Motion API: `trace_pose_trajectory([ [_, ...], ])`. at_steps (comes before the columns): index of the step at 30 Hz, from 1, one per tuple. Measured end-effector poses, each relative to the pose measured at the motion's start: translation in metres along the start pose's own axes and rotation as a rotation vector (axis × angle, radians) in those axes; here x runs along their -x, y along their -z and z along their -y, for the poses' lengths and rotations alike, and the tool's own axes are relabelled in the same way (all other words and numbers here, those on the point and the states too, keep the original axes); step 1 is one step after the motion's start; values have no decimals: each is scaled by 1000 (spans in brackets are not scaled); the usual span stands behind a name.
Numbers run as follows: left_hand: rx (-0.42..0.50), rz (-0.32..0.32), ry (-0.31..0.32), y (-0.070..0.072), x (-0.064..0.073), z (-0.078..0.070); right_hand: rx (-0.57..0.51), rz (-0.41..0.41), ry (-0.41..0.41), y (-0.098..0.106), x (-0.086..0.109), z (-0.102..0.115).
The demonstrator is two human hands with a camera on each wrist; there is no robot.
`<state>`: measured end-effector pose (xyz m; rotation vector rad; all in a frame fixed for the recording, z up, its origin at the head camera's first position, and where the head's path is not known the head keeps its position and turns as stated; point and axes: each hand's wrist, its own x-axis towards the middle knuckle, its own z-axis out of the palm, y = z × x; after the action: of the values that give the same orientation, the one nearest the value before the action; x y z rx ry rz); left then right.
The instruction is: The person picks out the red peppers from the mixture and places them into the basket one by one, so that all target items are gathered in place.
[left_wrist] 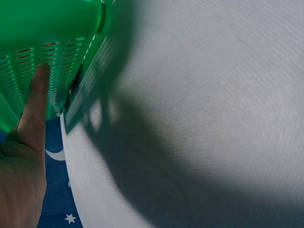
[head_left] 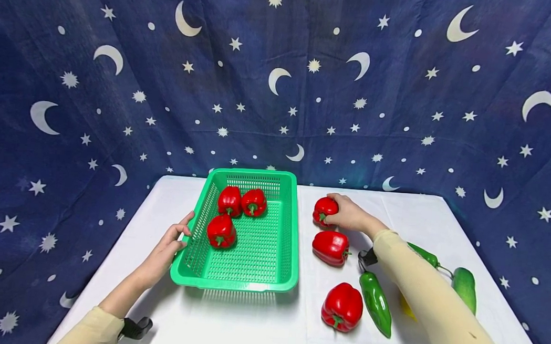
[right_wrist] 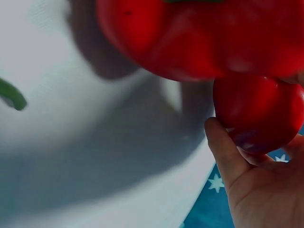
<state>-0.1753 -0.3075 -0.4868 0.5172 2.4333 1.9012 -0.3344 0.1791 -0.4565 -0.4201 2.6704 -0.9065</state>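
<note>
My left hand (head_left: 166, 249) is at the left side of a green plastic basket (head_left: 295, 231), its fingertips over the rim. In the left wrist view, one digit (left_wrist: 35, 104) of it lies against the slotted outer wall. Three red bell peppers, one of them at the front (head_left: 221, 232), lie inside the basket. To the right of the basket, my right hand (head_left: 350, 216) grips a red bell pepper (head_left: 324, 209) from its right side, fingers and thumb around it. Just in front lies another red bell pepper (head_left: 331, 247), which looms large in the right wrist view.
A third loose red bell pepper (head_left: 342, 306) sits nearer the front, beside a long green pepper (head_left: 375, 303). Under and beyond my right sleeve lie another green pepper (head_left: 424, 254), a cucumber-like green vegetable (head_left: 464, 289) and something yellow (head_left: 406, 307). A starry curtain (head_left: 280, 88) hangs behind the white table.
</note>
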Motion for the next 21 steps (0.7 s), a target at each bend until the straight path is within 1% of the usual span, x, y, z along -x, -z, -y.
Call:
trace_pose_trajectory([
  [3,1,0,-2,0,0,0,-4,-40,21,7,1,6],
  [6,4,6,0,0,0,1,-34,-71,37,17,1,10],
  [11,4,8,7,2,0,1,-83,-102,74,30,3,18],
  [16,3,9,5,2,0,1,-106,-114,119,38,5,33],
  [21,-6,7,7,2,0,0,-110,-101,171,40,10,57],
])
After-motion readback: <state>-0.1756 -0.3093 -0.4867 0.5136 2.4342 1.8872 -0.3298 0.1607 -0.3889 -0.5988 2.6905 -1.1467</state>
